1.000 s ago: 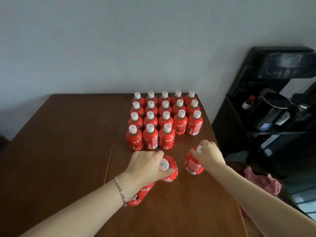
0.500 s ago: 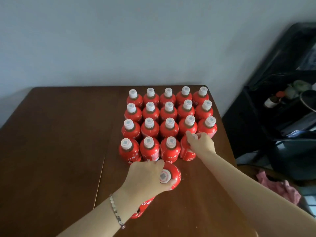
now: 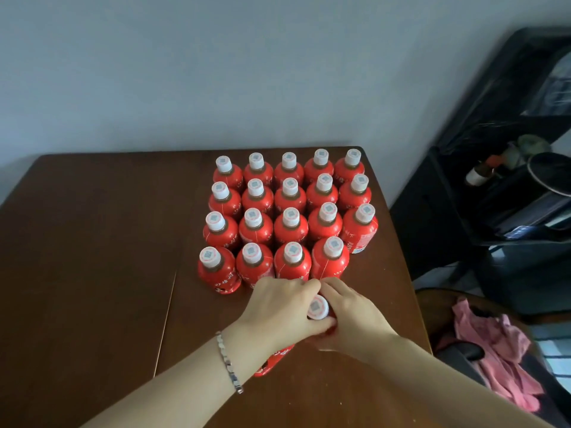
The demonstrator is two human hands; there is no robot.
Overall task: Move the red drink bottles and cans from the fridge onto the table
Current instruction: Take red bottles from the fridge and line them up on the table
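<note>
Several red drink bottles with white caps [image 3: 290, 217] stand in tight rows on the right half of the brown wooden table [image 3: 92, 273]. The front row's rightmost bottle [image 3: 330, 261] stands free, just ahead of my hands. My left hand [image 3: 278, 310] grips a red bottle whose white cap [image 3: 317, 307] shows between both hands. My right hand [image 3: 352, 316] curls round the same bottle from the right. A second red bottle [image 3: 273, 361] pokes out from under my left wrist; how it is held is hidden.
A black shelf unit [image 3: 463, 211] with a pot and small bottles stands right of the table. A pink cloth [image 3: 494, 350] lies on a dark seat by the table's right edge. A grey wall backs the table.
My right hand set its bottle down at the right end of the front row, let go, and came back to the bottle in my left hand. The left hand stayed in place.
</note>
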